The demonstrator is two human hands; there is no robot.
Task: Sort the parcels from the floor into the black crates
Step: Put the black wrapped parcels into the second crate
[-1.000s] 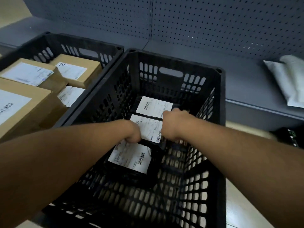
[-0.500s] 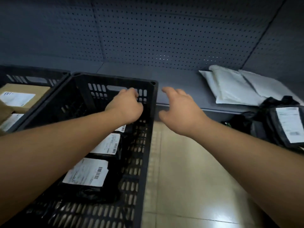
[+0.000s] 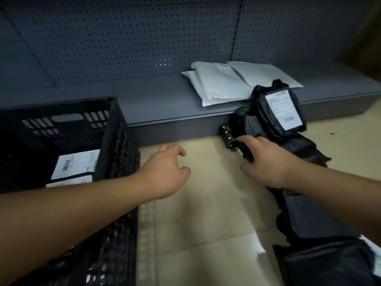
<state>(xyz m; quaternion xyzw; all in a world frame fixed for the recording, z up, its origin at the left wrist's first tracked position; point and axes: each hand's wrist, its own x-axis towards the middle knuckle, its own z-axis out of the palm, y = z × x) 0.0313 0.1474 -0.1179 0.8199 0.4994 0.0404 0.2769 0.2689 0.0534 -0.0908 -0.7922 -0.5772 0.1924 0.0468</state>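
Right hand grip touches small black parcel under fingertips.

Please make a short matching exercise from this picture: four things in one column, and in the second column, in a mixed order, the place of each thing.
Things
1. white mailers
2. small black box
3. left hand
4. labelled black parcel

Places
A. inside the black crate
B. on the grey shelf
C. over the bare floor, holding nothing
D. on the floor at the shelf base, under the right hand fingertips

Pairs: 1-B, 2-D, 3-C, 4-A
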